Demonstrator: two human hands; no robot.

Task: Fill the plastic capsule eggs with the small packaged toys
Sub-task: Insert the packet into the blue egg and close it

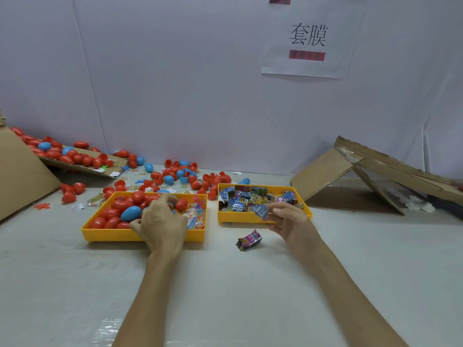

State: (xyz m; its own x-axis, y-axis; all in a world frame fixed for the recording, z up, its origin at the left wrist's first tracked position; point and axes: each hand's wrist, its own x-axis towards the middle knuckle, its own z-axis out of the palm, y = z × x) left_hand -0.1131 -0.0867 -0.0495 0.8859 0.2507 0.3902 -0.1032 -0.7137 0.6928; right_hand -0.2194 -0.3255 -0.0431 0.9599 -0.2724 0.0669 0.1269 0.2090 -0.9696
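A yellow tray (110, 234) on the left holds several red capsule eggs (112, 222), a blue egg (130, 212) and clear toy packets (195, 219). My left hand (160, 221) reaches into it with fingers curled among the eggs; what it grips is hidden. The right yellow tray (240, 217) is full of small printed toy packs (240, 204). At that tray's front rim my right hand (288, 219) pinches a blue toy pack (260, 211). A pink toy pack (249, 240) lies on the table in front.
Many loose red and blue eggs and egg halves (175, 176) lie scattered behind the trays. A cardboard box with eggs (67, 156) leans at the far left. A flattened cardboard box (363, 179) stands at the right. A white wall with a paper sign (308, 38) closes the back.
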